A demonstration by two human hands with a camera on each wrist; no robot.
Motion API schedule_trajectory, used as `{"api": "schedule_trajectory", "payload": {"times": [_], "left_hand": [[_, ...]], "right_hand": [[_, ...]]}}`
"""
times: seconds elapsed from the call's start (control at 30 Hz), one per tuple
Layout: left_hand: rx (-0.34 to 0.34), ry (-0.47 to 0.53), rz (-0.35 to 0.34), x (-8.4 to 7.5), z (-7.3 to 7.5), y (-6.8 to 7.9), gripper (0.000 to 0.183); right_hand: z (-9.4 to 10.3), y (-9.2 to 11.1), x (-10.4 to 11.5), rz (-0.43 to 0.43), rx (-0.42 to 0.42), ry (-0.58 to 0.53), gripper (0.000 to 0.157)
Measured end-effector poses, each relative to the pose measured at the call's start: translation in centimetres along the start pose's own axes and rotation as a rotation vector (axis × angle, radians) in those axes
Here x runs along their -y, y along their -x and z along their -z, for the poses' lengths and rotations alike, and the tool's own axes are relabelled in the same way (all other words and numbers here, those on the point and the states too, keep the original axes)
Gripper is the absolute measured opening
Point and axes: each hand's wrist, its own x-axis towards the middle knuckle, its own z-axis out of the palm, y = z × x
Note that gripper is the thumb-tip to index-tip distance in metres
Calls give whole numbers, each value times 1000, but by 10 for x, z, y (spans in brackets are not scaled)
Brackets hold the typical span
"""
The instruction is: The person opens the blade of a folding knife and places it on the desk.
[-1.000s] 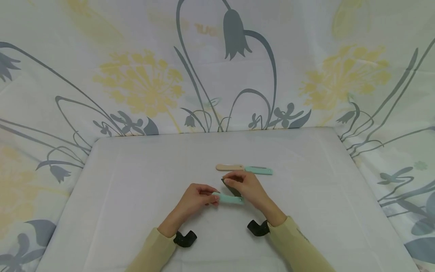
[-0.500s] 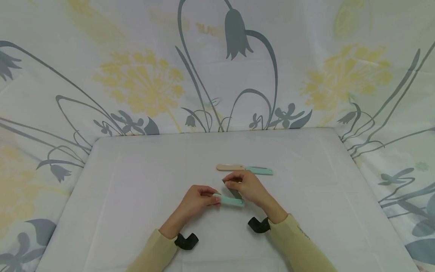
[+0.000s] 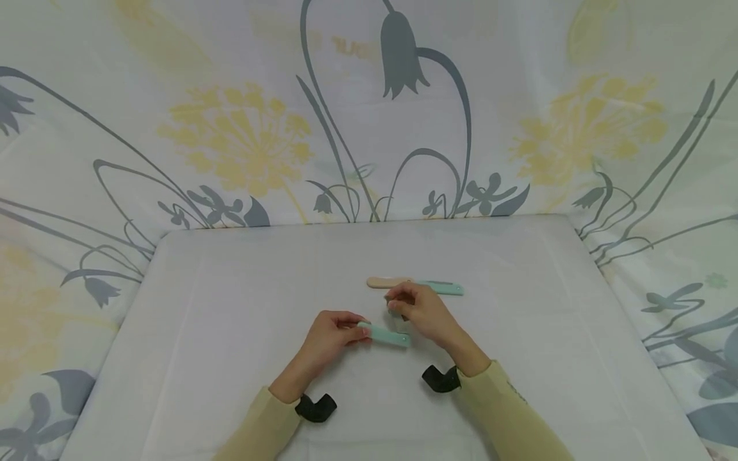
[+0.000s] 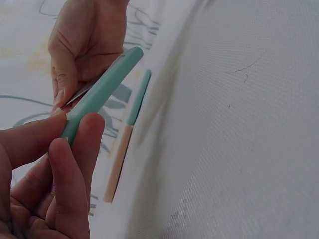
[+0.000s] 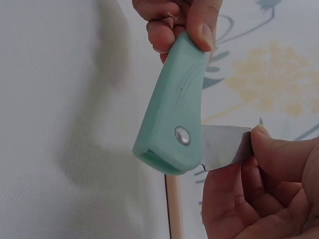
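A folding knife (image 5: 172, 104) with a mint-green handle and a round metal pivot is held above the table between the two hands. Its blade (image 5: 222, 142) stands out sideways from the handle, partly unfolded. My left hand (image 3: 334, 333) pinches the handle at the end away from the pivot, between thumb and fingers. With thumb and fingers, my right hand (image 3: 425, 312) pinches the blade by its outer part, covering the tip. Behind the hands, a beige folded knife (image 3: 383, 282) and a mint-green folded knife (image 3: 446, 289) lie end to end on the table.
A white cloth covers the table (image 3: 230, 275), and flower-printed fabric (image 3: 369, 128) rises behind it and along both sides. Black camera mounts (image 3: 317, 408) sit at both wrists, under the sleeves' cuffs.
The blade has swung further out of the handle, from leaning left to standing more across it. My right hand has moved slightly away from the body with it; my left hand keeps its grip.
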Motion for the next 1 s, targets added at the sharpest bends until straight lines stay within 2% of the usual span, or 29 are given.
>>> {"api": "schedule_trajectory", "payload": {"times": [0.27, 0.53, 1.0], "left_hand": [[-24, 25, -16, -4, 3, 0, 25], [-46, 60, -12, -3, 11, 4, 28], [-92, 62, 3, -3, 16, 6, 33]], "right_hand": [[5, 0, 0, -11, -40, -101, 14], [7, 3, -1, -8, -84, -204, 29], [7, 9, -10, -44, -168, -349, 30]]}}
